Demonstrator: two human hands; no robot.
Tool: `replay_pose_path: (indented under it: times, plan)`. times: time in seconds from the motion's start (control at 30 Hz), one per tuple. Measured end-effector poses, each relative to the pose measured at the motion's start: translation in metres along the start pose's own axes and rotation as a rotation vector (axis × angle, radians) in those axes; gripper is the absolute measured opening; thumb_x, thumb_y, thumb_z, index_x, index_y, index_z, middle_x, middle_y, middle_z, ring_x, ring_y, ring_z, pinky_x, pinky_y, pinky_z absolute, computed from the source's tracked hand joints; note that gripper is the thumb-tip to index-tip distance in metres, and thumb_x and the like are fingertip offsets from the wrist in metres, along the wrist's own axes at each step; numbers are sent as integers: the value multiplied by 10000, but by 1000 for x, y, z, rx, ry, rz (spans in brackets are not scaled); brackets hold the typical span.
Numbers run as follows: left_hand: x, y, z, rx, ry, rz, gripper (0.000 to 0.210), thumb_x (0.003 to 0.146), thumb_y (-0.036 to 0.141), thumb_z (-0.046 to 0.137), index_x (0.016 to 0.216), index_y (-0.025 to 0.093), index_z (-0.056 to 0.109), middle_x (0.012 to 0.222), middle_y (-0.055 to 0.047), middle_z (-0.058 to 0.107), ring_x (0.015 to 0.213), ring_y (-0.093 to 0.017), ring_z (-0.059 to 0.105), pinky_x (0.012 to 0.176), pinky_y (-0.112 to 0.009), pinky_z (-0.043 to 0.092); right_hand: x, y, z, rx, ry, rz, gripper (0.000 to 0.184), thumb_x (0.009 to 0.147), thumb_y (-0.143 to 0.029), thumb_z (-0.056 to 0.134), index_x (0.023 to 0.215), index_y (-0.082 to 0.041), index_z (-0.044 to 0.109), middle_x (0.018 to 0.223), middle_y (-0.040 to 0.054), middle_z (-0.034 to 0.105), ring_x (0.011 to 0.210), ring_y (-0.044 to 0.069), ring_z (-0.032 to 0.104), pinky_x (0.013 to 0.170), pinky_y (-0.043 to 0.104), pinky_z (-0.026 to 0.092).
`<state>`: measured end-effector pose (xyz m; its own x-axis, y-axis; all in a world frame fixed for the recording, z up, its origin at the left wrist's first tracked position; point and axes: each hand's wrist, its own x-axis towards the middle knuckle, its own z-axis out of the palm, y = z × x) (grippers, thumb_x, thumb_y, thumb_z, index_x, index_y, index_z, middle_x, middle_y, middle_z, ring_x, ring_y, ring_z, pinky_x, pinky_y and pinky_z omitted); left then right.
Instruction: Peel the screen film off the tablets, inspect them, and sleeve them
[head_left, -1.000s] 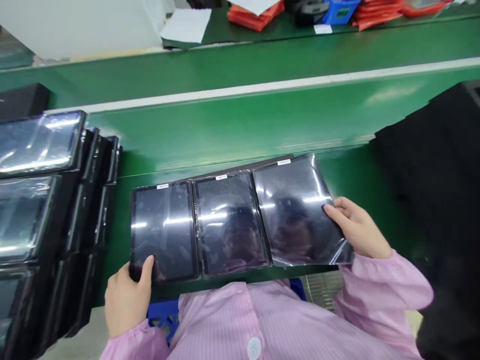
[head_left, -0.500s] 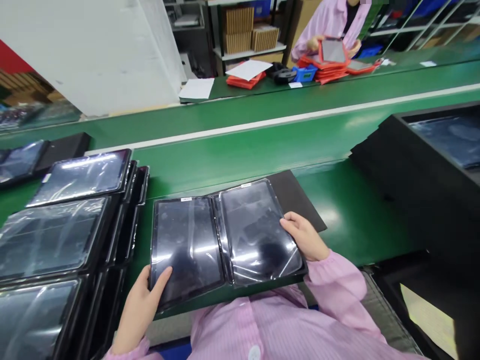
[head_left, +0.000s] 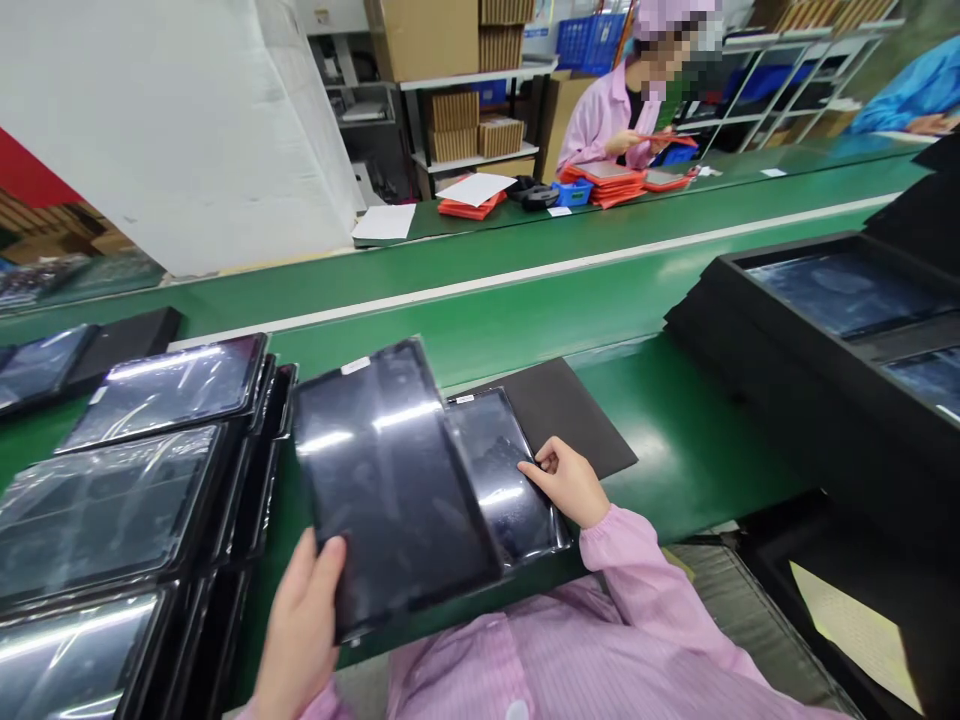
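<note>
**Two panels in hand, one across the other!**

Here you are at the bench [head_left: 667, 455], and the black board [head_left: 581, 415] is our marker. Left of it, your left hand [head_left: 300, 615] has the large panel [head_left: 397, 490] pinched at its lower left edge, thumb over the dark face, fingers going behind. So nearly all of that panel stretches up and to the right of your grip, tilted, its far side crossing in front of the second panel [head_left: 499, 465].

That second one sits over the board's left part, film-wrapped, label on top. Your right hand [head_left: 566, 482] comes in at the board's near edge, thumb and finger closed on the panel's right edge; the panel spreads leftward from that grip.

Well left of the board: stacked panels [head_left: 112, 490]. To its right, black trays [head_left: 795, 360]. Beyond it, a co-worker [head_left: 600, 120] in pink behind red sleeves [head_left: 607, 185].
</note>
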<state>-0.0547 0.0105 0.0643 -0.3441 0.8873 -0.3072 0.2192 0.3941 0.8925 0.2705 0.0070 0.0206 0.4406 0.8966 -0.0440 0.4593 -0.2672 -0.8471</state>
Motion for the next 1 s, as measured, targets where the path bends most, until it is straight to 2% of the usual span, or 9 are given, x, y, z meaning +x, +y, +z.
replay_pose_path:
  times: [0.13,0.23,0.3,0.4,0.6,0.67,0.73,0.87,1.0]
  plan:
    - [-20,-12,67,-89,-265,-9,582,823,561,624,1235,150,618,1333,-134,608,1329,-324,484,1117,-420,395,0,10,-4,22,-19,-7,300,780,-445,612,932,-187,600,753,17,655,597,158,590,631,317,498]
    - [-32,-20,92,-77,-429,60,546,856,565,575,1199,142,609,1283,-149,630,1271,-321,530,1095,-431,404,-3,14,-9,29,-64,2,373,883,-464,448,988,-164,644,841,72,709,673,184,662,590,308,537]
    - [-36,-24,96,-36,-455,95,537,878,565,528,1208,145,581,1279,-159,626,1252,-313,544,1101,-438,389,-7,14,-10,5,-83,1,421,912,-464,402,1025,-155,664,901,91,721,724,195,682,599,312,556]
    - [-39,-25,91,69,-428,148,508,911,542,450,1232,162,553,1271,-162,616,1275,-305,527,1100,-439,388,-13,7,-6,-91,-75,-28,445,899,-465,465,1116,-134,669,990,111,700,765,213,669,737,373,569]
    - [-39,-18,88,438,-304,388,646,871,510,496,1359,86,502,1320,-242,485,1287,-403,474,1088,-575,362,-19,-11,13,-317,-41,-108,534,892,-399,516,1270,-31,599,1162,224,594,1123,365,555,1032,521,424]
    - [-40,-16,94,345,-321,324,765,831,488,578,1435,50,411,1443,-267,405,1393,-410,360,1155,-563,280,-19,-15,16,-363,-46,-108,556,894,-382,520,1293,3,571,1184,245,580,1136,381,536,1037,530,415]
    - [-39,-12,100,111,-363,165,792,792,454,656,1443,80,405,1516,-228,372,1448,-370,296,1200,-496,227,-19,-17,16,-392,-64,-106,577,885,-373,544,1300,28,553,1196,250,576,1133,381,534,1039,520,417]
    - [-34,5,103,-492,-428,-190,558,746,356,693,1259,173,572,1348,-116,591,1297,-290,516,1057,-375,436,-17,-21,14,-420,-102,-90,591,869,-370,581,1277,57,554,1193,256,580,1113,381,547,1032,503,425]
    - [-24,23,101,-551,-508,-332,383,702,298,710,1050,154,639,1057,-80,701,1001,-241,651,805,-300,515,-13,-21,13,-418,-104,-60,601,874,-381,583,1275,66,548,1198,266,581,1126,391,552,1031,497,424]
